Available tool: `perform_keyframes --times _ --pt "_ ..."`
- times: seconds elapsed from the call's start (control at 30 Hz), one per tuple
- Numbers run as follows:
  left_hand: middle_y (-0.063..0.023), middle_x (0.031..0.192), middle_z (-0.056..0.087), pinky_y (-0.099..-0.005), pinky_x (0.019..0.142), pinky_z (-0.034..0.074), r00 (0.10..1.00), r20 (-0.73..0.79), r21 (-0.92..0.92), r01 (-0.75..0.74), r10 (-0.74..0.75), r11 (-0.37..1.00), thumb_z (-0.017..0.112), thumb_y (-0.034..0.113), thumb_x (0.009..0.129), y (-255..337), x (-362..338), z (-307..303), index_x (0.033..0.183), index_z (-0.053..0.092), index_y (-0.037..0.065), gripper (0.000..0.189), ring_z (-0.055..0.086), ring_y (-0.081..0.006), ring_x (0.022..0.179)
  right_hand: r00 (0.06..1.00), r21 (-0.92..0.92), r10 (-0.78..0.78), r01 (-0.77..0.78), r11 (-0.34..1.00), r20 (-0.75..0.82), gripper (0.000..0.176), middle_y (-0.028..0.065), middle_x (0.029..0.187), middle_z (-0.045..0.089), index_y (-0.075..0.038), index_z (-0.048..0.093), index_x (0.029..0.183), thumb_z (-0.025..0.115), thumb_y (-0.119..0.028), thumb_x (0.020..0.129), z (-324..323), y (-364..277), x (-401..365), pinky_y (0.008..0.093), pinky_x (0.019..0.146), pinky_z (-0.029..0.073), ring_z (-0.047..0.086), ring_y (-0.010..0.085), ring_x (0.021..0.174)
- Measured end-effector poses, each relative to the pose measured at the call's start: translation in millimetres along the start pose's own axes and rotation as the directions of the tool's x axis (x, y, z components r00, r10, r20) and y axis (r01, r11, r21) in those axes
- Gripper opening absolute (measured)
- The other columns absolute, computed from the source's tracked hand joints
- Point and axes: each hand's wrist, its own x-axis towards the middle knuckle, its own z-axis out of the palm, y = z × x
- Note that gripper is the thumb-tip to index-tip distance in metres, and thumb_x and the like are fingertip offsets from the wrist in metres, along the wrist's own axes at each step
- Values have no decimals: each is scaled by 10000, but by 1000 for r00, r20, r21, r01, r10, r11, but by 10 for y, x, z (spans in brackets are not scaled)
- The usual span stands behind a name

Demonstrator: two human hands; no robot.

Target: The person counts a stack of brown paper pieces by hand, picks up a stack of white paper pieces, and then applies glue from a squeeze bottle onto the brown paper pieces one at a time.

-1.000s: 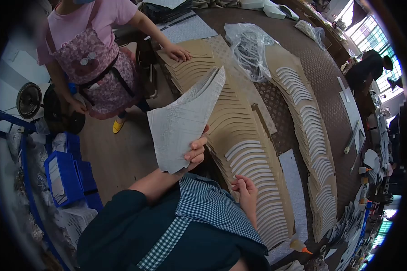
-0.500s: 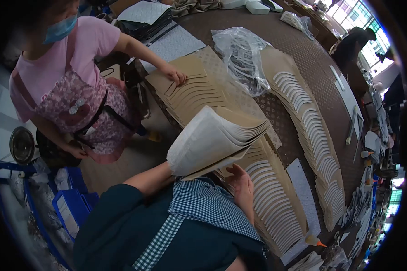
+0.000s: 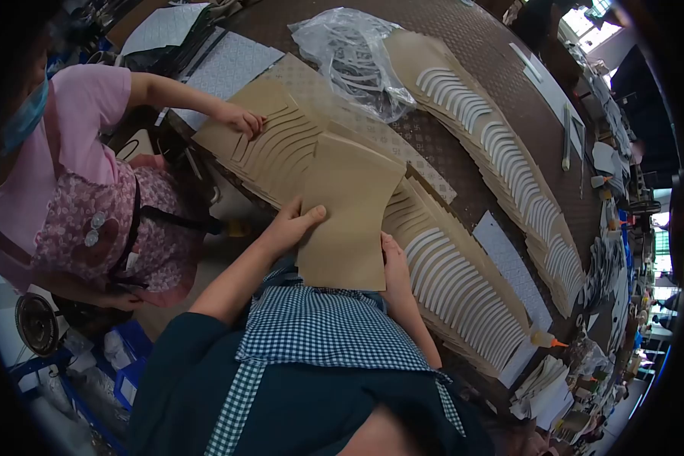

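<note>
Between my hands is a stack of brown paper sheets [image 3: 349,213], held flat in front of my checked apron. My left hand [image 3: 296,225] grips the stack's left side, thumb on top and fingers underneath. At the right edge, my right hand [image 3: 394,264] is closed on the stack, its fingers partly hidden. Just beyond my right hand lies a fanned row of brown sheets with white curved strips [image 3: 460,292]. Past the stack's far left corner, overlapping brown sheets with thin brown curved strips [image 3: 285,144] lie under a co-worker's hand [image 3: 239,120].
A co-worker in a floral apron [image 3: 91,228] stands at left. A clear plastic bag of strips [image 3: 353,61] lies on the brown table [image 3: 479,91]. Another fanned row of strips [image 3: 509,167] runs along the right. A glue bottle [image 3: 546,339] lies near the row's end.
The stack has turned from its curled white side to its flat brown side. My left hand now shows on top, and my right hand has closed on the edge. The view has shifted.
</note>
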Motion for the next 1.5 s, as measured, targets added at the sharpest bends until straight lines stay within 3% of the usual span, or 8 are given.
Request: perform_keyframes --times 0.17,0.27,0.5,0.7,0.8,0.9,1.0,1.5 --pt "-135 1245 566 -316 957 433 995 99 -53 16 -11 998 717 331 855 23 -98 7 1344 446 -1 651 550 -197 1127 993 -173 -71 87 981 98 390 84 1095 640 32 520 1262 477 -257 1003 -147 160 209 270 856 481 605 149 969" --pt "-133 1271 550 -296 965 429 980 -197 194 4 35 981 748 235 828 -177 -18 162 1365 414 -25 684 532 -208 1152 978 -332 -115 169 928 177 401 87 1097 637 35 508 1258 516 -254 980 -134 172 262 295 874 476 599 165 976" --pt "-114 1288 538 -314 968 425 966 -198 -134 -195 167 972 735 302 849 3 -5 507 1430 343 36 750 513 -202 1191 900 -479 -316 430 765 301 421 109 1048 643 26 505 1255 559 -267 956 -165 -428 101 301 841 483 605 156 942" --pt "-133 1164 592 -321 893 470 918 -339 -27 211 -207 977 693 254 860 -626 265 507 1316 450 4 574 578 -208 1062 993 -319 84 -53 946 82 414 125 1011 648 23 537 1226 543 -290 955 -459 -179 467 308 790 488 614 177 890" --pt "-172 1161 594 -328 888 479 863 -390 49 370 -323 928 683 241 848 -1020 302 470 1275 456 -59 569 591 -221 1044 991 -559 123 -73 826 53 447 117 1074 647 32 543 1232 510 -330 972 -720 272 617 325 803 493 619 206 920" --pt "-180 1202 577 -340 917 469 855 -404 50 374 -324 926 673 218 866 -1124 302 455 1277 442 -54 545 580 -226 1070 945 10 327 -327 945 -17 468 123 1146 632 40 543 1244 466 -348 993 -847 435 565 348 837 494 615 232 977" --pt "-185 1230 568 -333 927 467 860 -439 65 317 -258 946 661 178 867 -1093 292 505 1312 402 -61 569 573 -228 1099 920 148 391 -383 912 -33 467 141 1183 616 50 542 1245 432 -336 1007 -955 466 553 359 863 491 606 251 1013" --pt "-124 1166 612 -336 890 482 818 -466 -171 291 -337 941 677 179 843 -1283 260 548 1272 498 -15 504 598 -218 1030 907 243 397 -421 874 143 449 99 1141 647 -36 549 1249 446 -401 1008 -897 476 528 341 833 531 631 209 992"
